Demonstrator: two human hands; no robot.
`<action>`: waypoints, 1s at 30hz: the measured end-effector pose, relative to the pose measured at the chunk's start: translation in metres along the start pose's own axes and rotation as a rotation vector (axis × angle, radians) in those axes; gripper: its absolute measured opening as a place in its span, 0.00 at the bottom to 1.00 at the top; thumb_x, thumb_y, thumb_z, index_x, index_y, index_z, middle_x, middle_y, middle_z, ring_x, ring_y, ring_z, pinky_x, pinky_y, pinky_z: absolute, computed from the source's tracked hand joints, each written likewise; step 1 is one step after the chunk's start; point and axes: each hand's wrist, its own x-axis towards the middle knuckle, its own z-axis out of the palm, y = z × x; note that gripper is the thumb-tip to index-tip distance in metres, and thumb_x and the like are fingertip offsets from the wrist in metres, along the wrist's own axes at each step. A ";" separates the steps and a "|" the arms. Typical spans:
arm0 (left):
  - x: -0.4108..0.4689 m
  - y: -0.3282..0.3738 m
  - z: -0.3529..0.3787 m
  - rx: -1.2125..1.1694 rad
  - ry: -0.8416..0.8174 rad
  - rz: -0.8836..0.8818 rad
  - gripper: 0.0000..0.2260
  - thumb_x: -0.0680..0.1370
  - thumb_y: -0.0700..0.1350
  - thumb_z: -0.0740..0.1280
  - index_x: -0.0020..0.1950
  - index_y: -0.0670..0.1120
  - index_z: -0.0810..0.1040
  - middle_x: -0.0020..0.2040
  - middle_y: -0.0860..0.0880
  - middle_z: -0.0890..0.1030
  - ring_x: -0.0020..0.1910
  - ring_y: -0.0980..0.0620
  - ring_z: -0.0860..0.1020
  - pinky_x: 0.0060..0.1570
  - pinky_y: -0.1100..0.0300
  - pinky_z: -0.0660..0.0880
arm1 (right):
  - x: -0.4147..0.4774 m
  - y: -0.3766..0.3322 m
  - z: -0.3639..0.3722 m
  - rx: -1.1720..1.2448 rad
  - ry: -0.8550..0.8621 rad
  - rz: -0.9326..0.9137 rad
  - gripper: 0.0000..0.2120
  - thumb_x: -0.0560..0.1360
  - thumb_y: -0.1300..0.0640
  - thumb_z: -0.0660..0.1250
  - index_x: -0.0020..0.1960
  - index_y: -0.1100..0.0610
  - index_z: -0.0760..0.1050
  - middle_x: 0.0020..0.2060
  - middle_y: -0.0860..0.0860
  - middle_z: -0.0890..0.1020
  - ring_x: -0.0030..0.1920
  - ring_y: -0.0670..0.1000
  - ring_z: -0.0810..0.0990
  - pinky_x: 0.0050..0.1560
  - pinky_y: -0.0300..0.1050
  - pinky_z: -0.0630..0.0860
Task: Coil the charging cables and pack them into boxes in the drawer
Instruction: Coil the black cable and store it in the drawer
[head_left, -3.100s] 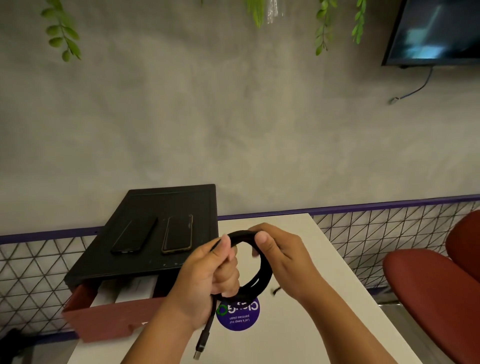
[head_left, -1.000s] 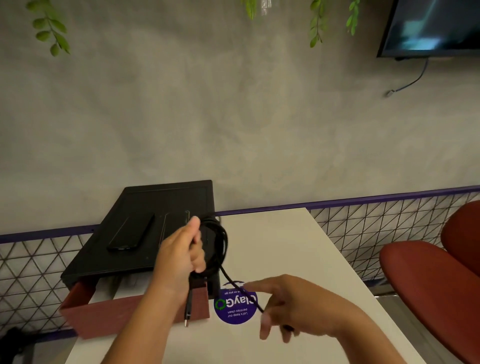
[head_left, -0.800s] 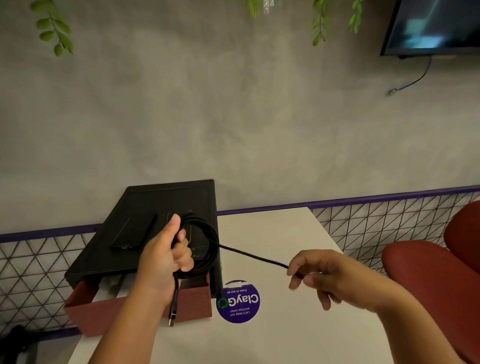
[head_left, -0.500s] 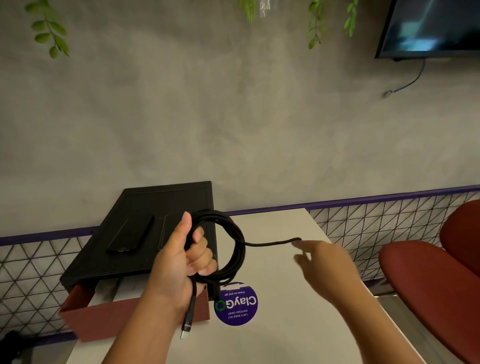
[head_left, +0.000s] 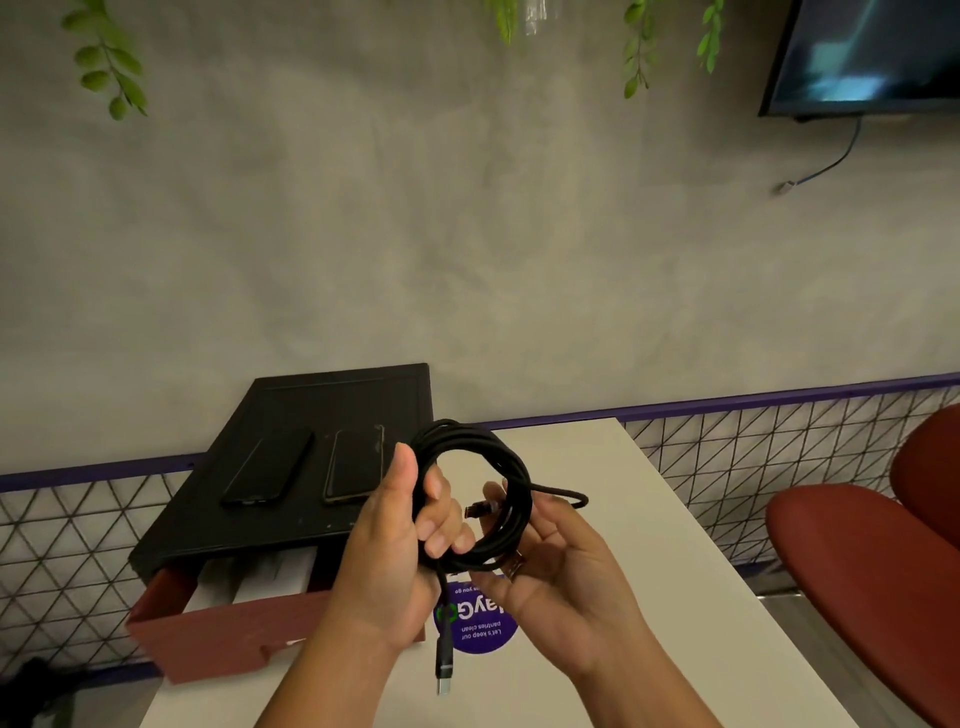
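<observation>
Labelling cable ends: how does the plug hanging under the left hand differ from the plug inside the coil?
The hanging plug dangles straight down, free below the left hand; the inner plug lies roughly level within the coil, near the right hand. The hanging plug shows a silvery tip; the inner plug looks dark. Both are ends of that black coil.

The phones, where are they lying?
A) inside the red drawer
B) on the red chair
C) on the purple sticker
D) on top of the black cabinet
D: one phone and the other phone lie flat, side by side, on top of the black cabinet, above the open drawer.
</observation>
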 end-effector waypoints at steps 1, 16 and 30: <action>0.000 0.000 0.000 0.021 -0.003 0.010 0.25 0.54 0.68 0.75 0.28 0.48 0.73 0.21 0.54 0.62 0.19 0.59 0.62 0.24 0.65 0.69 | -0.001 0.000 0.002 0.020 0.007 0.005 0.08 0.66 0.61 0.68 0.37 0.65 0.83 0.39 0.60 0.83 0.37 0.57 0.82 0.50 0.55 0.74; -0.009 -0.015 0.007 0.519 0.106 0.253 0.20 0.70 0.61 0.62 0.30 0.46 0.66 0.24 0.50 0.62 0.25 0.53 0.62 0.28 0.65 0.67 | 0.003 0.015 -0.001 -0.524 0.190 -0.087 0.06 0.74 0.63 0.65 0.50 0.63 0.71 0.31 0.54 0.79 0.32 0.50 0.78 0.33 0.42 0.74; 0.015 0.010 -0.016 0.411 0.449 0.193 0.19 0.79 0.54 0.57 0.33 0.45 0.64 0.21 0.54 0.60 0.20 0.56 0.60 0.26 0.59 0.62 | -0.041 0.000 0.008 -1.942 -0.171 -0.358 0.10 0.77 0.51 0.60 0.40 0.53 0.73 0.35 0.50 0.77 0.37 0.48 0.72 0.41 0.44 0.70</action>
